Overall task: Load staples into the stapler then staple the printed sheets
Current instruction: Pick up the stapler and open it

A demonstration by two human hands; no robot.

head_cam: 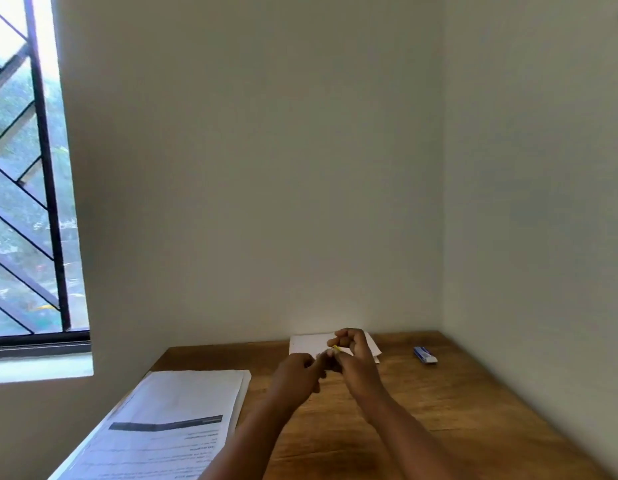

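A person's two hands meet above a wooden worktop set into the corner of a pale-walled room. The right hand is raised with its fingers curled inward, pinching a small yellowish object too small and blurred to identify. The left hand sits just beside it, fingers bent and touching the right hand's fingertips; whether it shares the grip on the object cannot be told. Both forearms reach in from the lower edge of the view. A stack of printed sheets lies at the worktop's near left, its top page bearing a dark band and lines of text. A second, smaller pile of white paper rests at the far edge against the wall, partly behind the hands. A small blue-and-white box lies well apart to the right, near the side wall. A barred window fills the left side.
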